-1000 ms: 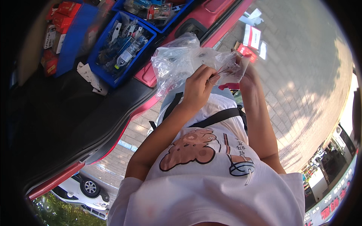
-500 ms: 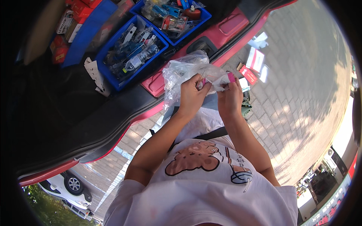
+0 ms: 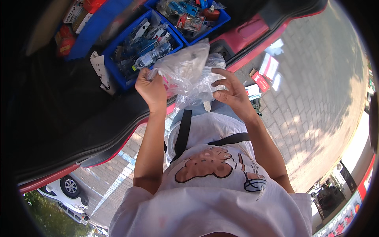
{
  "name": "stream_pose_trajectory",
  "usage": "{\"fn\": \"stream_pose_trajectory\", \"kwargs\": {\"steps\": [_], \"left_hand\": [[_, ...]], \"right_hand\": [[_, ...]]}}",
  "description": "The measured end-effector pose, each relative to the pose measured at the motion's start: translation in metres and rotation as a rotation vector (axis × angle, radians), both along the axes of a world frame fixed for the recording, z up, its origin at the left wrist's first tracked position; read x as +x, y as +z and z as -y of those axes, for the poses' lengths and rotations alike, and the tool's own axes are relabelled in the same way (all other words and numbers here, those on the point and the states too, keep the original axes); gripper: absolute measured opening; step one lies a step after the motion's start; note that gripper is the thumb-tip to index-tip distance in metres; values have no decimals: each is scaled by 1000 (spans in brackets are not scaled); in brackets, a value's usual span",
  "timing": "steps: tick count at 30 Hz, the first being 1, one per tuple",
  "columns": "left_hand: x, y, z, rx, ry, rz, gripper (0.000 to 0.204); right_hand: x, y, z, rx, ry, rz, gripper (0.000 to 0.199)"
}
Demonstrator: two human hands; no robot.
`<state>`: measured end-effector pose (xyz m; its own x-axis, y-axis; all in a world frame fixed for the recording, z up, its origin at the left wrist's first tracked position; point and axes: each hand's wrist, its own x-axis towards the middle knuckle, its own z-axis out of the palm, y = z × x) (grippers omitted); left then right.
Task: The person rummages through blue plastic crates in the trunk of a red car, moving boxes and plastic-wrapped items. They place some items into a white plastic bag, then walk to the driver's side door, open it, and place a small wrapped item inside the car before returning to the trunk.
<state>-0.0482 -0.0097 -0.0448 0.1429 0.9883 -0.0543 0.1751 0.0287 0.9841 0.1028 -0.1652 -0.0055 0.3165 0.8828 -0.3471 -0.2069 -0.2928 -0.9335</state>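
Observation:
My left hand [image 3: 152,91] is closed on the edge of a clear plastic bag [image 3: 187,61], with a bit of pink trim showing beside its fingers. The thin bag spreads out to the right, crumpled and partly smeared by motion. Below it hangs more crinkled clear plastic [image 3: 201,87]; I cannot tell whether it is a separate bag. My right hand [image 3: 235,94] is at the right side of this plastic, fingers apart and curved toward it. Its fingertips lie against or very near the plastic, without a visible grip.
In the open red car boot, a blue bin [image 3: 118,75] holds packaged items and a plastic bottle [image 3: 152,57]. Another blue bin [image 3: 219,23] stands behind it. Torn white card [image 3: 99,71] lies on the dark boot floor. Red-and-white boxes [image 3: 259,80] lie on the paving [image 3: 312,87].
My hands have moved apart. The left went leftward and up with the bag, drawing it out toward the bins. The right hand's fingers have come off the pink-edged part and spread.

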Motion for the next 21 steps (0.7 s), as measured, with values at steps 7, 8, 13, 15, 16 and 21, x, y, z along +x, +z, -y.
{"fn": "stream_pose_trajectory", "kwargs": {"steps": [7, 8, 13, 15, 16, 21], "left_hand": [[-105, 21, -61, 131, 247, -194, 23], [-115, 15, -54, 101, 264, -206, 24], [-141, -18, -29, -59, 318, -238, 26], [-144, -22, -21, -129, 357, -163, 27], [-146, -26, -19, -158, 380, -122, 27], [-128, -20, -22, -213, 445, -6, 24]], "right_hand": [[-54, -137, -16, -26, 664, 1421, 60], [-53, -157, -20, 31, 635, 1509, 53], [10, -138, -60, -56, 36, 972, 15], [54, -117, -80, -145, -294, 326, 10], [58, -96, -89, -117, -355, 67, 11], [31, -44, -119, -198, -507, -432, 7]]}}
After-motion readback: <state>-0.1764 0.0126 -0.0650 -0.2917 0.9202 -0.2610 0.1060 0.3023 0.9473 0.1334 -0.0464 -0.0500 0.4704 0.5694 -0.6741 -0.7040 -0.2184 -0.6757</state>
